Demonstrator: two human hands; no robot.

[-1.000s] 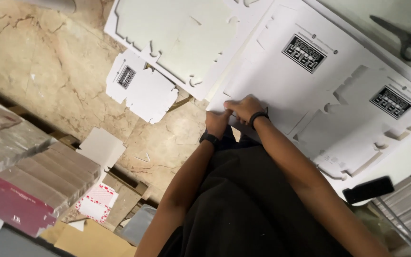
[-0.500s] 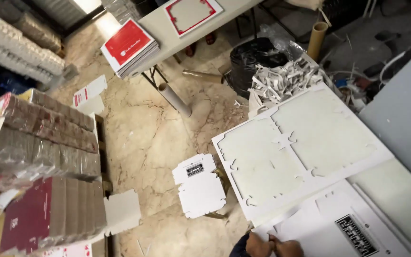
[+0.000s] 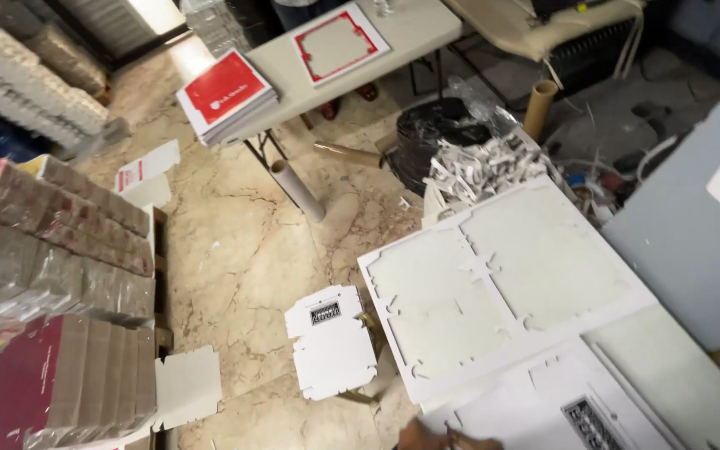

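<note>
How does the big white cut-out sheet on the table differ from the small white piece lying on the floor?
The big die-cut sheet is much larger and lies on the work table; the small white blank sits on the marble floor. The sheet shows a plain face with notched panels still joined; the blank is a single cut-out shape bearing a dark printed label. Both are flat white card.

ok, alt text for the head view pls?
At the bottom edge, the person's hands rest on a white die-cut cardboard sheet, beside an emptied sheet frame. A white box blank lies on the marble floor; a table holds red booklets.
</note>
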